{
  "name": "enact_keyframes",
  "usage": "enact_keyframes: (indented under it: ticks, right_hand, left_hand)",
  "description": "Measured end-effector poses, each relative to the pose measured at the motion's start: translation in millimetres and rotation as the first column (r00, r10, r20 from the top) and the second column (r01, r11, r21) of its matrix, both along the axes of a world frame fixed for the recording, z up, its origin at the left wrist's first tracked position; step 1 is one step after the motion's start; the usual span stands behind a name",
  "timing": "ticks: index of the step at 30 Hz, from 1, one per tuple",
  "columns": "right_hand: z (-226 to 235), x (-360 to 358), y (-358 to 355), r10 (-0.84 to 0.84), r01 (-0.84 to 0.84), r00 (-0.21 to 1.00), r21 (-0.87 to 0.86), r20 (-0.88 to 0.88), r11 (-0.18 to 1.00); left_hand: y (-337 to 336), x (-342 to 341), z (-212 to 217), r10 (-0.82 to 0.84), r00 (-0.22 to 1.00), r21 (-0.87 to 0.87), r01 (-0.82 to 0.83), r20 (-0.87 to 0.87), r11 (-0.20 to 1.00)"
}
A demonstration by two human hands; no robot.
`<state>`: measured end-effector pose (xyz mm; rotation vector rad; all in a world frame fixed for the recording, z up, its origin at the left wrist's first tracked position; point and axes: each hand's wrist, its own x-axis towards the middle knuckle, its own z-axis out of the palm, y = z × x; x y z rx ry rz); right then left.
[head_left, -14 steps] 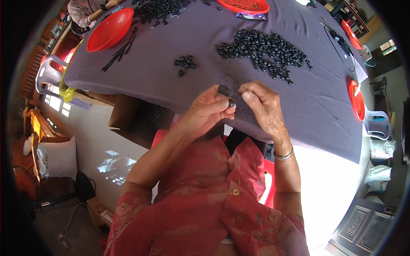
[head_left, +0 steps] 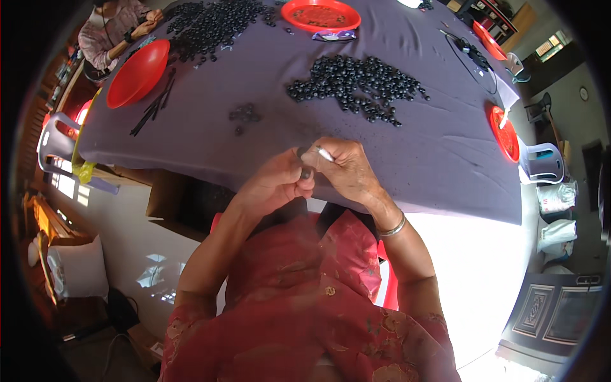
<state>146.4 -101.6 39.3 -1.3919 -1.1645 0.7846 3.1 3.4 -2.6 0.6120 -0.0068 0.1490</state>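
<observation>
My left hand (head_left: pixel 270 183) is closed, with a small round black piece (head_left: pixel 306 172) at its thumb tip. Another dark piece (head_left: pixel 301 152) shows by the index fingertip, partly hidden by the other hand. My right hand (head_left: pixel 349 170) meets it with fingers pinched, and a short white piece (head_left: pixel 325 154) sticks out at its fingertips; its kind is not clear. Both hands are above the table's near edge. Beyond them lie a large pile of small round black pieces (head_left: pixel 356 86) and, farther left, a small cluster of the same pieces (head_left: pixel 244 113).
A purple-grey cloth (head_left: pixel 445 165) covers the table. Red trays stand at the left (head_left: pixel 139 75), far side (head_left: pixel 321 14) and right (head_left: pixel 504 134). Thin black strips (head_left: pixel 153 105) lie near the left tray. At the far left another person's hands (head_left: pixel 147 24) are beside a big black pile (head_left: pixel 219 24).
My right hand has come over to my left hand, and the two now touch. A white piece has come into sight at the right fingertips. The whole view has shifted a little.
</observation>
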Motion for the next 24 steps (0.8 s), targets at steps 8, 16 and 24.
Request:
enact_keyframes:
  ticks: [8,16,24]
  right_hand:
    - [-5,94,6,-0.358,0.553,0.545,-0.004,0.758,0.833]
    - [-19,104,52,-0.181,0.53,0.43,-0.084,0.885,0.844]
    - [-19,103,65,-0.083,0.556,0.426,-0.188,0.901,0.81]
  left_hand:
    - [66,-13,-8,0.764,0.645,0.924,-0.291,-0.003,0.25]
    - [93,-7,-22,0.861,0.413,0.954,-0.085,0.296,-0.288]
    - [80,-2,-17,0.876,0.382,0.943,-0.264,0.295,-0.202]
